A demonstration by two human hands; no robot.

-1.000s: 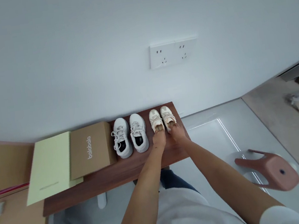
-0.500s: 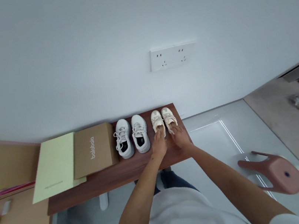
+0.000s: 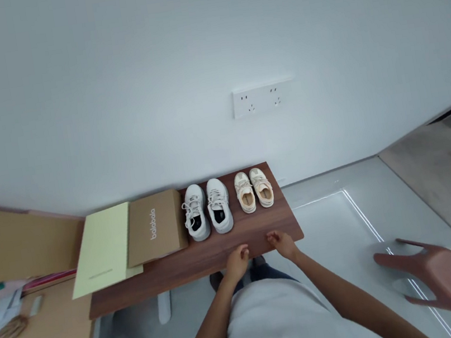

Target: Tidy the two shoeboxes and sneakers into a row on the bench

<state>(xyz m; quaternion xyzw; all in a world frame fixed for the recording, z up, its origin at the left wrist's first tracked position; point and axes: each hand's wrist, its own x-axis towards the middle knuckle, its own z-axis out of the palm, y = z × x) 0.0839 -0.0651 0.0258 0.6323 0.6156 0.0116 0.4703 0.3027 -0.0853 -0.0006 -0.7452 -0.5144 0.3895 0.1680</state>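
At desk's (image 3: 209, 260) six-o'clock edge, your left fingers (image 3: 242, 249), right fingers (image 3: 273, 236) hung half-open, empty; cream shoes (image 3: 242, 181) at twelve suited light touch.

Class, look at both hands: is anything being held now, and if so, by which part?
Nothing is held: the left hand and right hand are both empty.

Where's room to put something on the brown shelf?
The brown shelf is bare from the cream shoes to the left hand and right hand, and slimly between those shoes and the white sneakers. Its left is crowded: cardboard box, pale yellow panel.
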